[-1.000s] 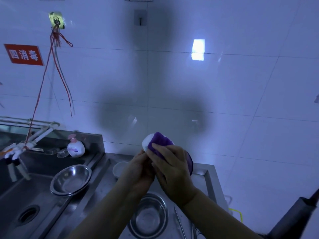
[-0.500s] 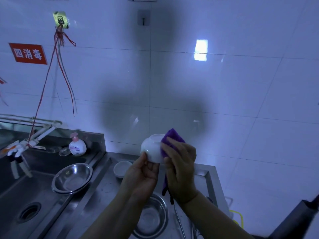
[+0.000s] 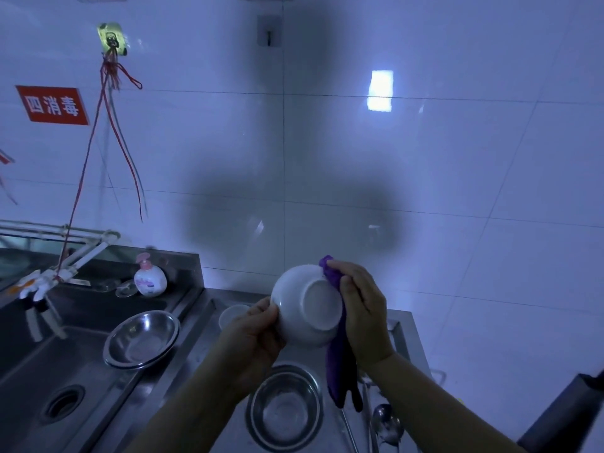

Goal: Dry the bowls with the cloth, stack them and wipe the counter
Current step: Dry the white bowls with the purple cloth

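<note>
Steel counter [image 3: 209, 325] lower centre, not yet wiped. Two steel bowls unstacked: one on sink edge [image 3: 141, 340] lower left, one at bottom centre [image 3: 285, 407]; small white dish [image 3: 232, 314] behind. White bowl [image 3: 307, 305] mid-frame, now flipped base toward camera versus a second ago. Left hand [image 3: 258, 335] pinching its rim. Purple cloth [image 3: 340, 361] moved off the top to the bowl's right side, tail hanging. Right hand [image 3: 362, 315] curled round cloth, pressing it on bowl. Likely drying the outside; stacking pending.
</note>
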`<state>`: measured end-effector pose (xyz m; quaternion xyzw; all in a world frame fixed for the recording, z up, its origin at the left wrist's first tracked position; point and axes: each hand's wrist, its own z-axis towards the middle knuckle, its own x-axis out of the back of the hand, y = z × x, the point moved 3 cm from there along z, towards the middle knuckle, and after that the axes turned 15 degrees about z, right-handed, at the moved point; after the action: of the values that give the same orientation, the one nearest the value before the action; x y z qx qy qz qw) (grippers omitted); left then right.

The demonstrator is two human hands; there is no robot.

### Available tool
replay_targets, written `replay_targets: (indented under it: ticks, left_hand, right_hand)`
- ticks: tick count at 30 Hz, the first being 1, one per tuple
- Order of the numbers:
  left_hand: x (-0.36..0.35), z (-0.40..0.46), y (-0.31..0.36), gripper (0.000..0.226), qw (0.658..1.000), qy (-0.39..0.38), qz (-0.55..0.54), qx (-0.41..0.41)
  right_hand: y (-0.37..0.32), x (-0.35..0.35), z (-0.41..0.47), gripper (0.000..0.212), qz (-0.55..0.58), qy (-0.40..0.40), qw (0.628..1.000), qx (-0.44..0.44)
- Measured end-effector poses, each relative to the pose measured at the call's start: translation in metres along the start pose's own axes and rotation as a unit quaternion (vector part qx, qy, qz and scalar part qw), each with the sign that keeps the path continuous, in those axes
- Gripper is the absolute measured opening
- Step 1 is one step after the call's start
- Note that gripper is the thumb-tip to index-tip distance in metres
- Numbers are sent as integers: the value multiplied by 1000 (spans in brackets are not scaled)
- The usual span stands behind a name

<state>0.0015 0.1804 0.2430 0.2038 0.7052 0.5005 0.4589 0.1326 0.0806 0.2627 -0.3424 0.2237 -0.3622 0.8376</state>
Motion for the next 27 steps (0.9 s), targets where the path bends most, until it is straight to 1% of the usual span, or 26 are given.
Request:
replay_targets:
  ticks: [3, 6, 8, 10, 11, 12, 14, 16, 18, 19, 20, 22, 23, 24, 26, 27]
  left_hand:
    - [4, -2, 0, 30, 988, -15, 151, 4]
    - [9, -1, -9, 22, 964, -17, 266, 9]
    - [13, -4, -17, 21, 951, -18, 307, 12]
    - [20, -9, -28, 21, 940, -31, 339, 20]
    - [25, -12, -34, 22, 933, -40, 357, 26]
    - [30, -16, -41, 22, 924, -46, 377, 36]
    - [42, -23, -55, 23, 906, -49, 416, 57]
    - [55, -31, -71, 21, 884, -47, 459, 74]
    - [67, -40, -87, 15, 858, -30, 508, 73]
    - [74, -44, -97, 12, 836, -22, 544, 66]
    - [80, -49, -108, 11, 803, -15, 592, 59]
    - [92, -59, -133, 16, 719, -15, 694, 44]
    - [96, -66, -144, 15, 679, -13, 733, 29]
    - [99, -72, -154, 12, 646, -9, 763, 7]
    - [101, -81, -174, 9, 588, -34, 807, -42]
    - [100, -84, -182, 6, 556, -53, 828, -48]
  right_hand:
    - [-1, -8, 5, 25, -74, -70, 994, 29]
    - [-1, -23, -1, 28, -167, -166, 967, 102]
    - [5, -31, -13, 23, -215, -223, 941, 136]
    - [16, -32, -26, 20, -211, -261, 932, 137]
    - [24, -29, -31, 19, -196, -269, 935, 119]
    - [32, -26, -35, 19, -179, -267, 943, 81]
    - [53, -16, -46, 24, -142, -237, 960, -42]
    - [72, -3, -62, 27, -119, -203, 960, -151]
    - [87, 12, -80, 24, -118, -170, 956, -206]
    - [93, 19, -88, 24, -126, -153, 954, -225]
    - [99, 27, -96, 24, -133, -135, 952, -240]
    - [106, 40, -107, 26, -134, -96, 951, -262]
    - [108, 46, -111, 27, -131, -79, 950, -273]
    - [110, 52, -115, 27, -128, -65, 948, -285]
    - [114, 61, -121, 27, -126, -50, 942, -308]
    - [116, 65, -124, 27, -130, -46, 939, -314]
